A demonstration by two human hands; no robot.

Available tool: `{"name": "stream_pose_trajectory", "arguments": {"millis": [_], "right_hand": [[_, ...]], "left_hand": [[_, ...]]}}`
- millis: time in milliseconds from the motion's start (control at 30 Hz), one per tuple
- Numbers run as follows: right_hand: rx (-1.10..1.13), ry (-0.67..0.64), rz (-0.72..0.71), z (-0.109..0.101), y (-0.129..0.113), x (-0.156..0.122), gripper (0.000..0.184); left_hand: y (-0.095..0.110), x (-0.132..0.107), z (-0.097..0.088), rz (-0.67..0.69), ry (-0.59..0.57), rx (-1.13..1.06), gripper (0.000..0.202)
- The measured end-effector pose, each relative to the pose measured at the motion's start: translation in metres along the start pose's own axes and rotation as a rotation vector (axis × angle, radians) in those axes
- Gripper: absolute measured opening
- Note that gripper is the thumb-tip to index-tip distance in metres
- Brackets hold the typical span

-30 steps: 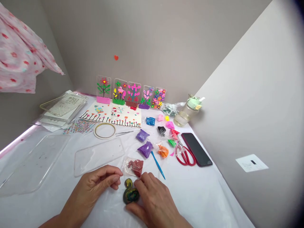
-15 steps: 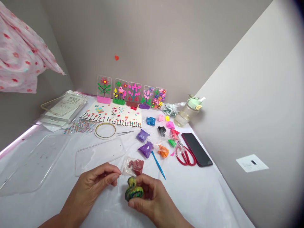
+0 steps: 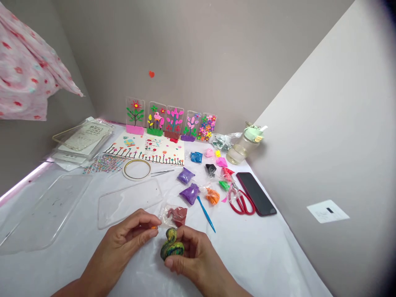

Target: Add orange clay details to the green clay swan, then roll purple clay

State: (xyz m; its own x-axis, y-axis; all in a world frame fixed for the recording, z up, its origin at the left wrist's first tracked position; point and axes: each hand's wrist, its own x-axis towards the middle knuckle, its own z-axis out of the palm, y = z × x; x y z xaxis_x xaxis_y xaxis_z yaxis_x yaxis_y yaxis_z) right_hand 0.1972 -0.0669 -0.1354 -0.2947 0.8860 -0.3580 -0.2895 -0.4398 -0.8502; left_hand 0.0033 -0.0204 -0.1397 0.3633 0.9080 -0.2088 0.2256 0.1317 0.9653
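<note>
Between the thumb and fingers of my right hand (image 3: 198,255) is a small swan-shaped clay figure (image 3: 172,246), marbled yellow, green and dark blue, with a curved neck. My left hand (image 3: 133,237) is closed in a pinch to its left, on a tiny orange piece of clay (image 3: 154,227) that peeks out between the fingertips. A small gap separates the left fingertips from the figure. Just beyond both hands lies a clear bag of brown clay (image 3: 177,216). Left of it a clear phone case (image 3: 130,202) rests flat on the white cloth.
Bagged clay in several colours, such as an orange lump (image 3: 212,196) and a purple packet (image 3: 189,194), lies ahead. A blue modelling tool (image 3: 206,214), red scissors (image 3: 243,202), a phone (image 3: 256,194) and a bottle (image 3: 244,145) stand or lie rightward. Decorated cases (image 3: 135,116) lean at the back wall.
My left hand has shifted slightly right, and the orange piece now shows between its fingertips. My right hand has moved the figure a little left and up.
</note>
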Motion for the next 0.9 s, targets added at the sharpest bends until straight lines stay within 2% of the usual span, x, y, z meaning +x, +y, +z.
{"name": "stream_pose_trajectory", "arguments": {"millis": [300, 500, 700, 900], "right_hand": [[0.008, -0.005, 0.029, -0.0006, 0.0009, 0.0, 0.045], [-0.012, -0.009, 0.001, -0.0019, 0.0021, -0.0007, 0.044], [0.001, -0.013, -0.013, -0.001, 0.0037, 0.0011, 0.044], [-0.028, -0.009, -0.025, -0.0007, 0.005, -0.0001, 0.043]], "left_hand": [[-0.0012, -0.0014, -0.0013, 0.003, 0.0, 0.023, 0.029], [-0.0012, -0.0008, -0.0002, 0.078, -0.038, 0.083, 0.027], [-0.0032, -0.0023, 0.0036, 0.008, -0.027, -0.033, 0.021], [-0.0067, -0.0037, 0.0041, 0.144, -0.049, 0.03, 0.016]]}}
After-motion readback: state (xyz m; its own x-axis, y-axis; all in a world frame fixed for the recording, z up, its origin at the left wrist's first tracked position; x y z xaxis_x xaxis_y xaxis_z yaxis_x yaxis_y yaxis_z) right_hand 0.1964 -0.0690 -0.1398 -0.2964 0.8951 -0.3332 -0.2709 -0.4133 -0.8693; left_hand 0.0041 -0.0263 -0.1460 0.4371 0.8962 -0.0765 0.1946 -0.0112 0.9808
